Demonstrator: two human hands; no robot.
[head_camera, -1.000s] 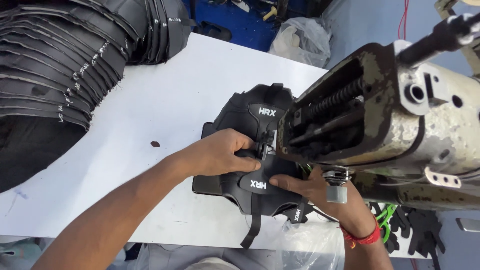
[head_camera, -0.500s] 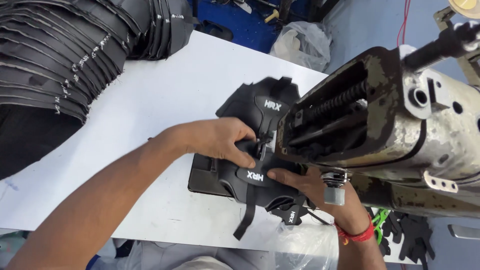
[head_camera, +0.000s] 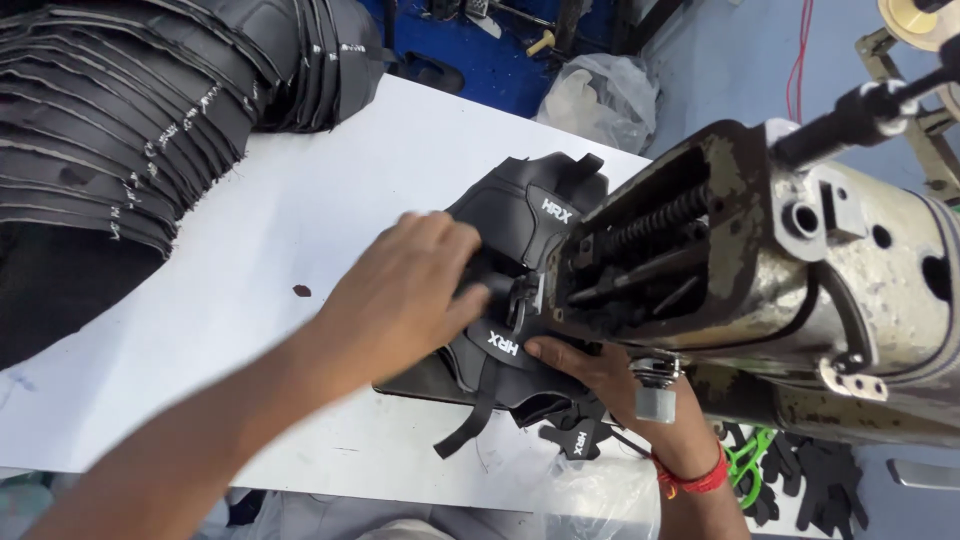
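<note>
The black shoe upper (head_camera: 520, 225) lies pinched under both grips, left hand (head_camera: 400, 290) above, right hand (head_camera: 590, 370) below.

Left hand (head_camera: 405, 290): my forearm comes in from lower left, palm down, fingers curled forward, tips pressing down. Right hand (head_camera: 600, 375): comes up from the bottom edge, wrist banded red, fingers flat and reaching toward the left fingertips, thumb alongside. The two hands sit near each other, not touching.

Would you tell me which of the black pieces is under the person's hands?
The single black shoe upper at the sewing machine, held by the left hand and right hand; the stacked pieces lie untouched.
</note>
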